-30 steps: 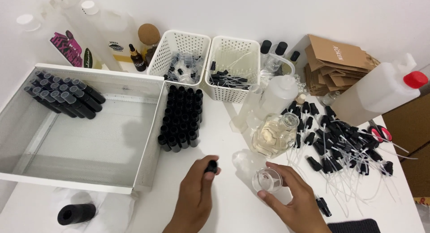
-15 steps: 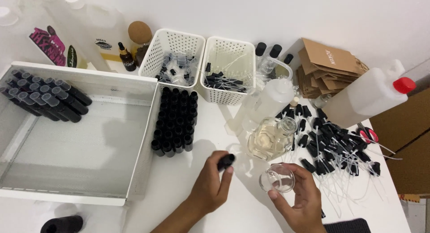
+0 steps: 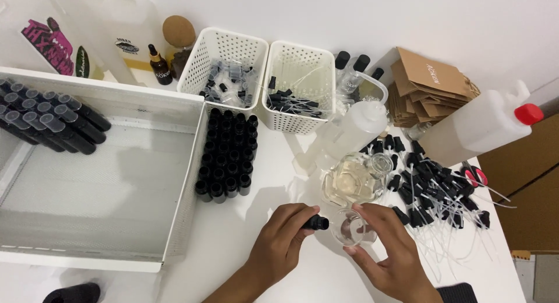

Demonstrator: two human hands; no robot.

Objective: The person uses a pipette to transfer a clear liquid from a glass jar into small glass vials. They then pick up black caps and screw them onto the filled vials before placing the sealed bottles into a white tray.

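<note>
White table [image 3: 279, 163]: left hand [image 3: 279, 245] tips sm. black bottle [image 3: 316, 222] at clear beaker [image 3: 349, 228].

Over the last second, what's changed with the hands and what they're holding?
The left hand has swung its small black vial rightward and tipped it, mouth now beside the small clear glass beaker. The right hand keeps its grip on that beaker, now tilted toward the vial. Nothing was let go. The rows of black vials, white baskets and clear perfume bottle stayed put.
</note>
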